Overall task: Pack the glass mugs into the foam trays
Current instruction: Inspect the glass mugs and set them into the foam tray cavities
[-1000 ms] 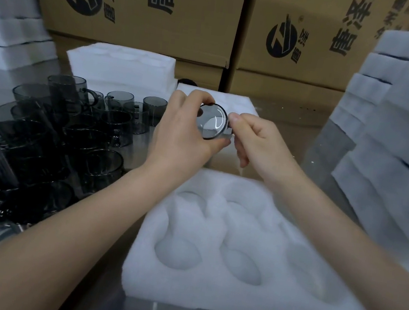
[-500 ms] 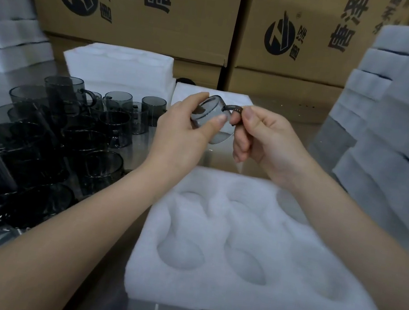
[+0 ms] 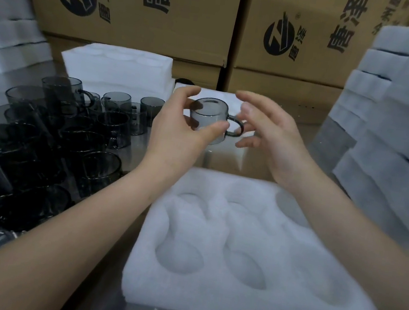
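My left hand (image 3: 180, 131) grips a small smoky glass mug (image 3: 209, 116) by its body, thumb in front, holding it above the far edge of the foam tray (image 3: 209, 297). The mug's handle points right. My right hand (image 3: 268, 131) hovers just right of the handle with its fingers spread, holding nothing. The white tray lies in front of me with several round pockets, all bare. A crowd of several more dark glass mugs (image 3: 45, 140) stands on the table at the left.
Stacks of white foam trays (image 3: 394, 131) rise at the right and another stack (image 3: 5, 27) at the far left. A foam block (image 3: 116, 66) sits behind the mugs. Printed cardboard boxes (image 3: 143, 11) wall off the back.
The mug has been turned from lying on its side to standing level with the handle to the right. My right hand let go of the handle and spread its fingers.
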Motion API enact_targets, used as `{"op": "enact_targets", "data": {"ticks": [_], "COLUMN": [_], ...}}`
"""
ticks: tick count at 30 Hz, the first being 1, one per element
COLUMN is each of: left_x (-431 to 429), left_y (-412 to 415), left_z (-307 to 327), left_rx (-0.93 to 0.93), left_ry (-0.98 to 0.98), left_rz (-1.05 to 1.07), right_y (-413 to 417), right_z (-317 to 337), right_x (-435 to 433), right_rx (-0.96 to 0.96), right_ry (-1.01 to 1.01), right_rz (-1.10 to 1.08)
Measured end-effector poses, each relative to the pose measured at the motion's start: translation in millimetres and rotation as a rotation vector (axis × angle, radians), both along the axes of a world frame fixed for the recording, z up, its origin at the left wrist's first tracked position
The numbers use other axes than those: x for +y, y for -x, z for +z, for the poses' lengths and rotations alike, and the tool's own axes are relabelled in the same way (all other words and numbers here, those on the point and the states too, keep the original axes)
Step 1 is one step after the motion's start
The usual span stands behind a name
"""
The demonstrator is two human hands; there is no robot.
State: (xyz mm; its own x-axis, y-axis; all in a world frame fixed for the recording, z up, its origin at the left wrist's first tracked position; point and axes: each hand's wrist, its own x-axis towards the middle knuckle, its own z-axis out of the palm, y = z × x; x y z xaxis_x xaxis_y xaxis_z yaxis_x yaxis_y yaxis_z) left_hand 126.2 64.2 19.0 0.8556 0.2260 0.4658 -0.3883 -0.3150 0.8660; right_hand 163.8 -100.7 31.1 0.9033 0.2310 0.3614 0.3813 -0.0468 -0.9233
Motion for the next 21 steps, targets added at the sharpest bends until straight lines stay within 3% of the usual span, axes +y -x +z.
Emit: {"op": "enact_targets", "data": {"ticks": [5,16,21], "left_x": [-3.7,-4.5,-3.8], "left_y": [0.1,0.4,1.3], "left_z": [0.5,0.7,1.0], "left_rx": [-0.029,-0.107,-0.125], "left_ry": [-0.085,-0.318,-0.316], "left_rz": [-0.053,-0.078,-0.113], "right_y": [4.4,14.8,17.2], "right_z": [-2.4,-0.6,3.5], "right_x": [6.8,16.9,19.8], "right_rx": [-0.015,-0.056,-0.105], "right_ry": [0.077,0.158,0.117], "right_rz": [0.111,-0.094,-0.197]}}
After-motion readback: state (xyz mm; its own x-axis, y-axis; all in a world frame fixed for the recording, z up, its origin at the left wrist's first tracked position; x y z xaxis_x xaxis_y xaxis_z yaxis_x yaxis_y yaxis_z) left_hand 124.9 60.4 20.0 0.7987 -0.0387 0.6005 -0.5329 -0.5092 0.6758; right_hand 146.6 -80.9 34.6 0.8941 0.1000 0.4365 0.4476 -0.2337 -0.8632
